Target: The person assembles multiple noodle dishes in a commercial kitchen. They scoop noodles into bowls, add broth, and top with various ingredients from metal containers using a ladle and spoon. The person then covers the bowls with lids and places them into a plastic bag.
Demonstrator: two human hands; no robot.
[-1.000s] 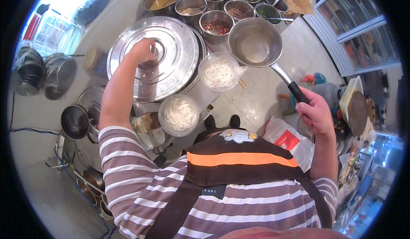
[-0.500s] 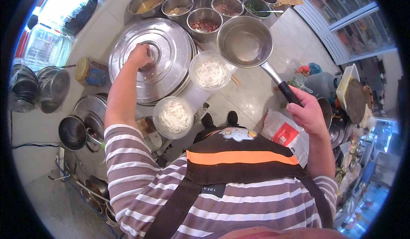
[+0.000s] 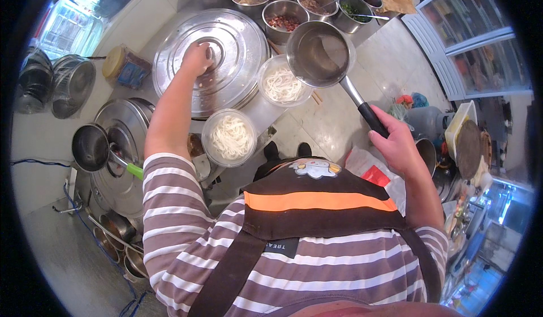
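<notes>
The left hand [image 3: 197, 58] curls at the centre of a large round metal lid [image 3: 240, 51], while the right hand [image 3: 394, 141] grips the black handle [image 3: 373, 119] of a tilted metal saucepan [image 3: 311, 51] near two clear tubs [image 3: 229, 163] of white noodles [image 3: 229, 137].

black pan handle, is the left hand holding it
No, the right hand grips the black handle of the saucepan, while the left hand is on the large metal lid.

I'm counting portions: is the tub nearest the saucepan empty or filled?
Not empty: white noodles spread across the clear tub; how deep, I cannot tell.
</notes>
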